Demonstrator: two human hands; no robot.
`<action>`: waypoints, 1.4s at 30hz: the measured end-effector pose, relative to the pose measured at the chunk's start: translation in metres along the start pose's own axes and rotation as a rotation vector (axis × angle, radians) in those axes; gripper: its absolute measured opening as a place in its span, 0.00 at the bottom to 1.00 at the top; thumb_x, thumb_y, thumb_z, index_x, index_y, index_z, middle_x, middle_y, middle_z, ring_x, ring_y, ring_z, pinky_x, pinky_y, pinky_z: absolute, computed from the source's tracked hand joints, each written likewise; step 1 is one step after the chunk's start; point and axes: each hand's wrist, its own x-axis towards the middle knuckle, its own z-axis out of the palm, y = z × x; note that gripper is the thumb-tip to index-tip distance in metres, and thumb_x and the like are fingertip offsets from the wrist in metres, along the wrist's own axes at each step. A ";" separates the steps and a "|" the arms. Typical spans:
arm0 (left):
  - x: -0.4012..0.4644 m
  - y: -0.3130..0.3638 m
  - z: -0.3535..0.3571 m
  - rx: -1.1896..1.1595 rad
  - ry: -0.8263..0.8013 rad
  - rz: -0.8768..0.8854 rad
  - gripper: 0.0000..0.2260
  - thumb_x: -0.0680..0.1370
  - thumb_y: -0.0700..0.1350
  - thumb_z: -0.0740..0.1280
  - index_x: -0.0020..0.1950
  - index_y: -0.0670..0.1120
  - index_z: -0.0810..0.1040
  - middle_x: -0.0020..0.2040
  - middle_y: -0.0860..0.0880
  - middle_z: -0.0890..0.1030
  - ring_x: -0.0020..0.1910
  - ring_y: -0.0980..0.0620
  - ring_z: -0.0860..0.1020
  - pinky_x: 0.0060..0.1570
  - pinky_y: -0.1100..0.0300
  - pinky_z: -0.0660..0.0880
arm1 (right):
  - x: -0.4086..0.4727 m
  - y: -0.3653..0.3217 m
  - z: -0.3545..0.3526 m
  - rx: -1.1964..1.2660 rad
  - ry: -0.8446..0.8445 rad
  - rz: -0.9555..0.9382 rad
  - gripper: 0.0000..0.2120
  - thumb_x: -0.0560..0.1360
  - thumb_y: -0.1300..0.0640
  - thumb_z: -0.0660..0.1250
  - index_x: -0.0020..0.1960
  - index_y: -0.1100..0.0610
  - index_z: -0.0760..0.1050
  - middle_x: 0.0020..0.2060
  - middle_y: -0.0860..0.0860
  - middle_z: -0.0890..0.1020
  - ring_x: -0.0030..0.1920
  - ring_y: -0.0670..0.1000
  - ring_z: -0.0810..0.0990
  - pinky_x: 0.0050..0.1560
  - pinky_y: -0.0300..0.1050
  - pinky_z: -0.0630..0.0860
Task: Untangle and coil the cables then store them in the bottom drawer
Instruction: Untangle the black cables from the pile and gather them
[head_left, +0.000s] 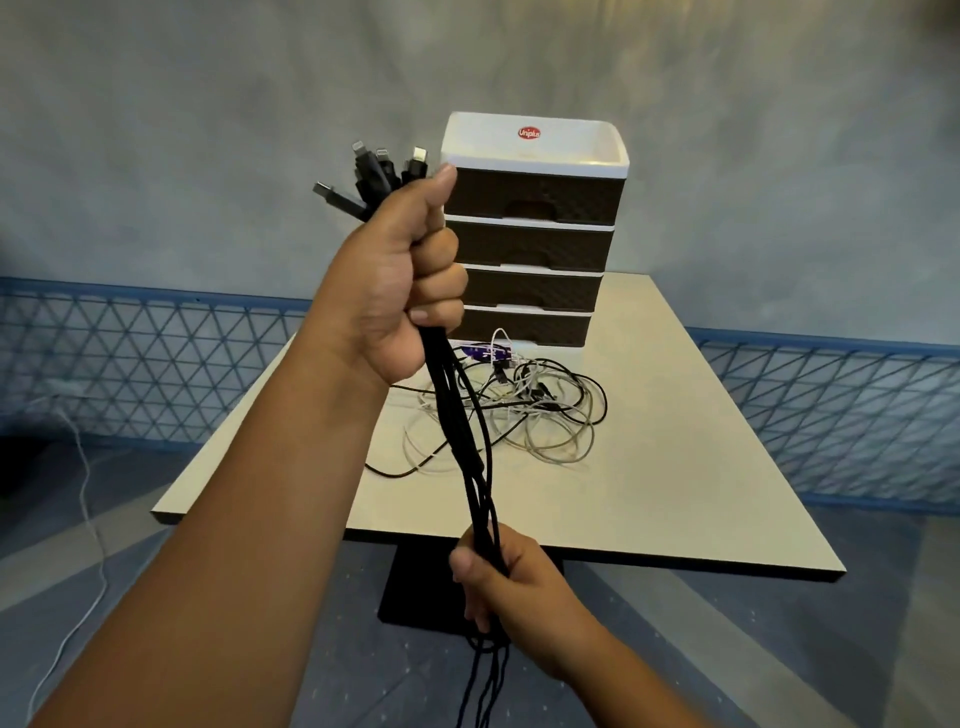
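I hold my left hand (410, 270) high, its fingers and thumb curled tight round a bundle of black cables (462, 436) just below their plugs (374, 174), which fan out above my fist. The strands run taut down and to the right into my right hand (498, 577), fingers wrapped round the same bundle near the table's front edge, with loose tails hanging below it toward the floor.

Behind the bundle, on the pale table (675, 441), a heap of black and white cables (530, 415) lies tangled, a small purple item (485, 353) at its far side. Just beyond the heap stands the four-drawer unit (535, 228), white-topped with dark drawer fronts; its bottom drawer (524, 328) looks closed, partly hidden by my left hand.

By my reading, I am mid-way through the untangling step: the black leads are drawn straight and gathered at their plug ends, while the heap on the table awaits sorting. Next I judge the move calls for winding the straightened bundle into loops, keeping the left grip firm at the plugs and feeding slack up with the right, so the tails do not knot again. Only then would the bottom drawer need pulling open.
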 end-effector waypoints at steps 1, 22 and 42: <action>0.005 0.001 -0.004 0.008 0.007 -0.002 0.21 0.81 0.52 0.62 0.30 0.51 0.62 0.21 0.55 0.57 0.20 0.59 0.54 0.18 0.67 0.52 | 0.004 0.002 0.000 -0.044 -0.018 0.023 0.16 0.73 0.41 0.68 0.44 0.54 0.72 0.28 0.48 0.75 0.30 0.49 0.76 0.37 0.46 0.71; 0.160 -0.022 -0.089 -0.016 -0.012 -0.273 0.18 0.79 0.50 0.64 0.31 0.52 0.63 0.24 0.55 0.57 0.21 0.60 0.54 0.20 0.67 0.50 | 0.117 -0.046 -0.087 -0.457 0.017 0.217 0.17 0.75 0.53 0.71 0.63 0.45 0.76 0.54 0.45 0.83 0.57 0.41 0.80 0.61 0.42 0.76; 0.185 -0.041 -0.136 -0.006 0.177 -0.334 0.19 0.80 0.49 0.62 0.29 0.52 0.63 0.22 0.56 0.57 0.19 0.60 0.55 0.16 0.69 0.52 | 0.247 -0.008 -0.081 -1.432 0.054 0.101 0.11 0.77 0.52 0.63 0.50 0.57 0.80 0.49 0.54 0.80 0.54 0.57 0.75 0.47 0.47 0.70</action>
